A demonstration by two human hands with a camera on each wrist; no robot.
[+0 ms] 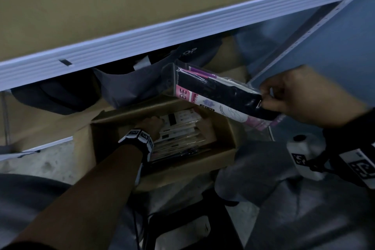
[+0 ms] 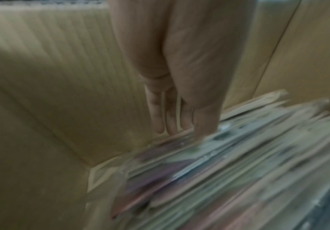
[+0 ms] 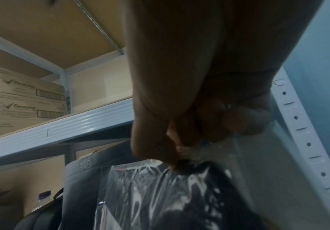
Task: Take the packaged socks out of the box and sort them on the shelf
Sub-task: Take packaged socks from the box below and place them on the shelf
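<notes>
**Two hands, one in the box and one holding a sock pack**

Two hands are at work below a white-edged shelf [image 1: 142,40]. At the far left of the right wrist view, printed cartons [image 3: 22,99] stand on the shelf board. Below the shelf edge in the head view, dark bags [image 1: 129,85] sit in the shadow.

The left hand [image 1: 151,126] reaches down into the open cardboard box [image 1: 229,126] on the floor. In the left wrist view its fingers [image 2: 158,112] are straight and pressed close together, pointing down along the box's inner wall, their tips at the edge of the stack of packaged socks [image 1: 180,136] that fills the box. The view is blurred, so whether the tips slip beside the top pack or only touch it is unclear.

Further right, the right hand [image 1: 300,99] pinches one sock pack [image 1: 215,93] by its end, thumb and curled fingers [image 3: 215,124] closed on the clear plastic wrapper. The pack holds black socks with a pink and white label and hangs tilted in the air above the box's right side, near the perforated shelf upright [image 1: 304,32].
</notes>
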